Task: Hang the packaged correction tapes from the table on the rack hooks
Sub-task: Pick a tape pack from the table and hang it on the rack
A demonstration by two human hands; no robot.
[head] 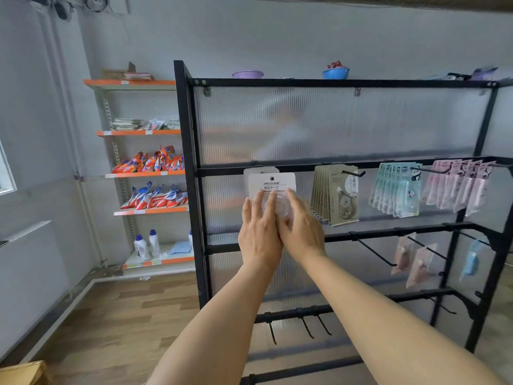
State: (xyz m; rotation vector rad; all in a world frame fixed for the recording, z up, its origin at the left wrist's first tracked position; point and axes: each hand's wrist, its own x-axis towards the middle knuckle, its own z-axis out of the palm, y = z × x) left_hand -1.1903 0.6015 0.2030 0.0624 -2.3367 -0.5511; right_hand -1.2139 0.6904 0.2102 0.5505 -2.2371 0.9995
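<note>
A white carded correction tape package (272, 184) hangs at the leftmost hook of the black rack's (188, 162) second bar, with another white card (256, 170) just behind it. My left hand (259, 232) lies with straight fingers flat on the front of the package's clear blister. Beside it, my right hand (301, 226) touches the same blister with its fingers stretched over it. Both thumbs are hidden. Further right on the bar hang several beige packs (337, 195), mint packs (397, 190) and pink packs (458, 187).
Bare hooks (374, 252) stick out from the lower bars, with a few packs (416, 262) at the lower right. An orange shelf unit (147, 173) with snack bags and bottles stands to the left. Two bowls (336, 73) sit on top of the rack. A cardboard box corner (22, 373) shows bottom left.
</note>
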